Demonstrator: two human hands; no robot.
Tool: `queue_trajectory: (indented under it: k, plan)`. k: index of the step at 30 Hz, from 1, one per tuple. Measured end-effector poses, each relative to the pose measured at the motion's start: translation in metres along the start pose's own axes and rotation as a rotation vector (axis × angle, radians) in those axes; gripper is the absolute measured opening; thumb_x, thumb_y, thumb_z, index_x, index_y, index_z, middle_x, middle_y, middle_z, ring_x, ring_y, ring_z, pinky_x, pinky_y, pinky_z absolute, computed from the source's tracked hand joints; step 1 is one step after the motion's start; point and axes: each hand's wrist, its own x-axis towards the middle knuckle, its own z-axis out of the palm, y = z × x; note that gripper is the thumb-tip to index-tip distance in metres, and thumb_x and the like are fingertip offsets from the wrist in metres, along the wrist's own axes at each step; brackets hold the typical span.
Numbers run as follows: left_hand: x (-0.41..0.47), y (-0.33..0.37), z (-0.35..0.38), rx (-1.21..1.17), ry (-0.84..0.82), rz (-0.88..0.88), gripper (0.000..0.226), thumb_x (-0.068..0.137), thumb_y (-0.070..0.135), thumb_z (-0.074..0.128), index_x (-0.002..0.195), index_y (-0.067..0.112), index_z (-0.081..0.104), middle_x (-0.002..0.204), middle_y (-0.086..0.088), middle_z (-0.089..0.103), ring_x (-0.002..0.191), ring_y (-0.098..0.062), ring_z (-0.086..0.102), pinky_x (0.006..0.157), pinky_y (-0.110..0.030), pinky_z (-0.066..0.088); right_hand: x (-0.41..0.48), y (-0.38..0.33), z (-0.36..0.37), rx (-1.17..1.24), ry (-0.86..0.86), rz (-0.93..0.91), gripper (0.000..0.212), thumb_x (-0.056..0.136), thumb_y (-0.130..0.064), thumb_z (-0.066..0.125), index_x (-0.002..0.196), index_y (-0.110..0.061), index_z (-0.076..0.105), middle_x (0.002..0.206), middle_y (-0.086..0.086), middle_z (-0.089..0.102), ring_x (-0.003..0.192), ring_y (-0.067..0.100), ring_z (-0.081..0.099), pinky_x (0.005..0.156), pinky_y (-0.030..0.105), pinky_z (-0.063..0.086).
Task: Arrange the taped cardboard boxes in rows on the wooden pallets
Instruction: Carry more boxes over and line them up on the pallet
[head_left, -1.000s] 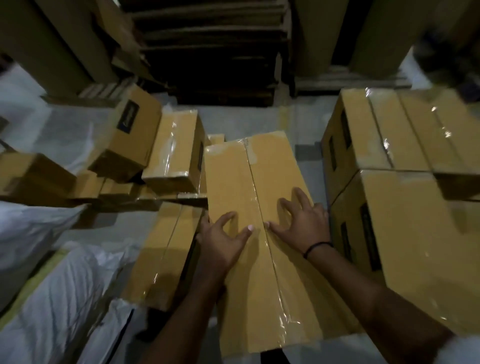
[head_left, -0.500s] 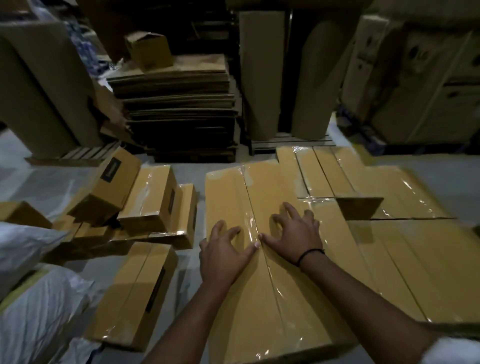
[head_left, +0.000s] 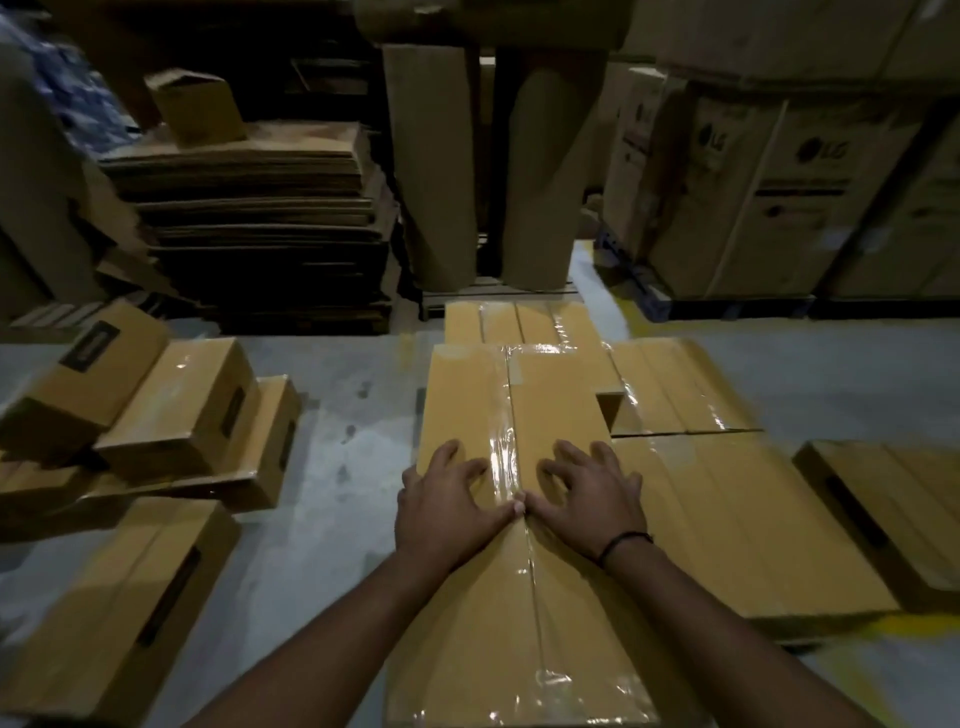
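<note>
A long taped cardboard box (head_left: 514, 405) lies lengthwise in front of me, its clear tape seam running down the middle. My left hand (head_left: 447, 506) presses on its top left of the seam, fingers spread. My right hand (head_left: 592, 496), a black band at the wrist, presses on the top right of the seam; the two thumbs meet at the tape. More taped boxes (head_left: 722, 499) lie flat in rows against its right side. The pallet beneath them is hidden.
Loose taped boxes (head_left: 171, 415) are piled on the grey floor at the left, one (head_left: 114, 597) lying nearer me. Behind stand a stack of flattened cardboard (head_left: 249, 208), upright cardboard rolls (head_left: 436, 166) and large printed cartons (head_left: 769, 182). Another box (head_left: 893, 514) sits far right.
My view has risen and the long box has slid forward, now lying level beside the rows on its right. Both hands stay flat on its top, thumbs drawn together.
</note>
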Motion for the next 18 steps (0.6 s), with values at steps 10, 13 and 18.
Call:
queue_trajectory:
  k: [10,13,18]
  plan:
    - [0.021,0.142,0.086,-0.091,-0.046,0.012,0.089,0.067,0.09,0.059,0.141,0.042,0.056,0.161,0.012,0.031,0.142,-0.035,0.035,0.111,-0.053,0.04,0.017,0.164,-0.042,-0.045,-0.018,0.052,0.07,0.079,-0.085,0.049,0.133,-0.042,0.061,0.158,-0.015,0.036,0.149,0.023,0.02,0.106,0.055,0.03]
    - [0.04,0.153,0.102,-0.088,-0.09,0.007,0.09,0.066,0.089,0.061,0.142,0.042,0.055,0.161,0.011,0.03,0.142,-0.034,0.033,0.111,-0.054,0.04,0.037,0.186,-0.035,-0.043,-0.057,0.064,0.07,0.08,-0.084,0.05,0.136,-0.042,0.058,0.16,-0.013,0.034,0.15,0.024,0.019,0.107,0.054,0.029]
    - [0.083,0.155,0.126,-0.082,-0.192,0.018,0.094,0.066,0.089,0.063,0.145,0.04,0.053,0.164,0.009,0.026,0.145,-0.034,0.031,0.115,-0.053,0.037,0.076,0.207,-0.02,-0.054,-0.099,0.106,0.07,0.079,-0.082,0.052,0.135,-0.04,0.059,0.16,-0.011,0.034,0.149,0.024,0.021,0.107,0.054,0.029]
